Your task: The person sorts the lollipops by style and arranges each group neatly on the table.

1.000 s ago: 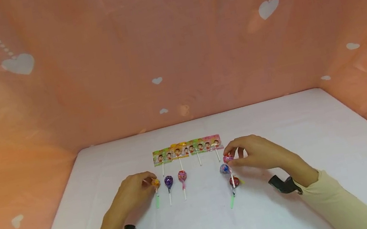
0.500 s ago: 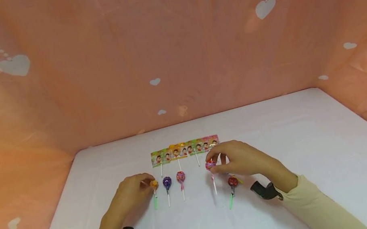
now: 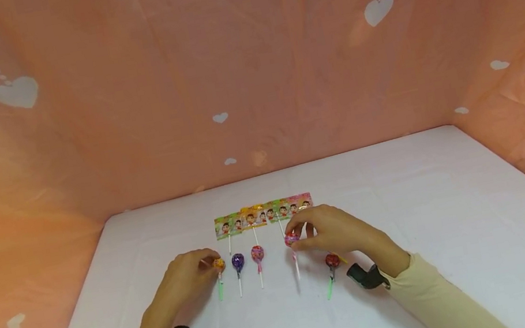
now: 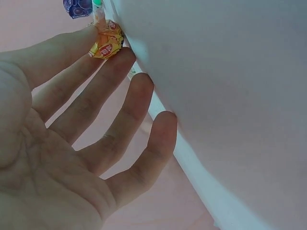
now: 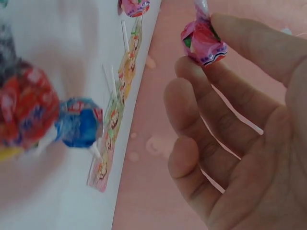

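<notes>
In the head view, my left hand [image 3: 187, 274] pinches the wrapped head of a yellow-orange lollipop [image 3: 218, 263], whose green stick points toward me. Just right of it lie a purple lollipop [image 3: 238, 261] and a pink lollipop [image 3: 257, 253], white sticks toward me. My right hand [image 3: 332, 228] holds a second pink lollipop [image 5: 204, 43] by its head between thumb and fingertips, the white stick hanging down. The other fingers of that hand are spread in the right wrist view. Below the right hand is a red lollipop [image 3: 332, 260] with a green stick; a blue lollipop [image 5: 81, 122] is beside it.
Behind the round lollipops runs a row of flat lollipops [image 3: 253, 217] in green, orange and pink packets, sticks toward me. The white table [image 3: 402, 180] ends against an orange cloth backdrop [image 3: 251, 72] with white hearts.
My right hand has carried the pink lollipop left, away from the blue and red ones, toward the row of round lollipops. My left hand keeps its pinch on the yellow-orange lollipop.
</notes>
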`<state>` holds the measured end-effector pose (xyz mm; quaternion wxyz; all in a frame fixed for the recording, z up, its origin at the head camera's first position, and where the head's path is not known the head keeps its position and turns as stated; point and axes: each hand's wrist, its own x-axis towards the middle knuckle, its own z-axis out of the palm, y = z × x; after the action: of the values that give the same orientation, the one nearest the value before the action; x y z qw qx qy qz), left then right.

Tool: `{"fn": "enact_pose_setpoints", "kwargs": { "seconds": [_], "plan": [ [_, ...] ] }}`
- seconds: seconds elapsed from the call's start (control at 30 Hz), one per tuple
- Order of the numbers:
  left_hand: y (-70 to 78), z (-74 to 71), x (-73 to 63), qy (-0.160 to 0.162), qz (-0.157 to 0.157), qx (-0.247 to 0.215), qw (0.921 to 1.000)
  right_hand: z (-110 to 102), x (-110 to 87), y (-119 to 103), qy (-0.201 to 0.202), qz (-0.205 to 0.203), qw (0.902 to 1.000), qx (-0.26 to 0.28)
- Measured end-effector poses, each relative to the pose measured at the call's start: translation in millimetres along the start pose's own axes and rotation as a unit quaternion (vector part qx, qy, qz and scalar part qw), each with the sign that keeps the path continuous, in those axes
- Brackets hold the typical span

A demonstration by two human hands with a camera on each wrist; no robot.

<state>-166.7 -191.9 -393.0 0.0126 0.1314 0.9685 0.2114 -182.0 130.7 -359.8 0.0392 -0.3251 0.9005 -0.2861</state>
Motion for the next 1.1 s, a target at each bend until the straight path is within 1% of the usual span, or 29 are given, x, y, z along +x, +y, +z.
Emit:
{"fn": "enact_pose_setpoints", "kwargs": {
  "seconds": [0.2,0.4,0.53,0.63,0.73,0.9,1.1],
  "plan": [
    [1.2,2.2,0.2,-0.001,-0.004,-0.009,1.0,4.9,5.4,-3.2,-0.004,0.006,1.0,-0.006],
    [0.3,1.5,-2.2,-0.002,-0.008,0.002,1.0,11.3,14.0,-6.5,0.002,0.01,0.9999,-0.007],
    [-0.2,0.5,-1.6,0.002,-0.002,0.006,1.0,16.9,19.7,-9.6,0.007,0.016,0.9998,-0.001],
    [-0.1,-0.1,-0.7,0.003,0.003,0.009,1.0,20.0,23.0,-11.6,0.011,0.028,0.9995,-0.002],
    [0.5,-0.1,0.0,0.0,0.001,0.009,1.0,22.9,25.1,-11.2,0.011,0.04,0.9991,-0.011],
    [1.2,-0.3,0.1,-0.003,-0.007,0.007,0.9999,29.3,29.5,-8.7,0.002,0.064,0.9979,-0.01],
    [1.0,-0.5,-0.4,-0.005,-0.009,0.005,0.9999,38.5,35.5,-5.8,0.004,0.081,0.9964,-0.024]
  ]
}}
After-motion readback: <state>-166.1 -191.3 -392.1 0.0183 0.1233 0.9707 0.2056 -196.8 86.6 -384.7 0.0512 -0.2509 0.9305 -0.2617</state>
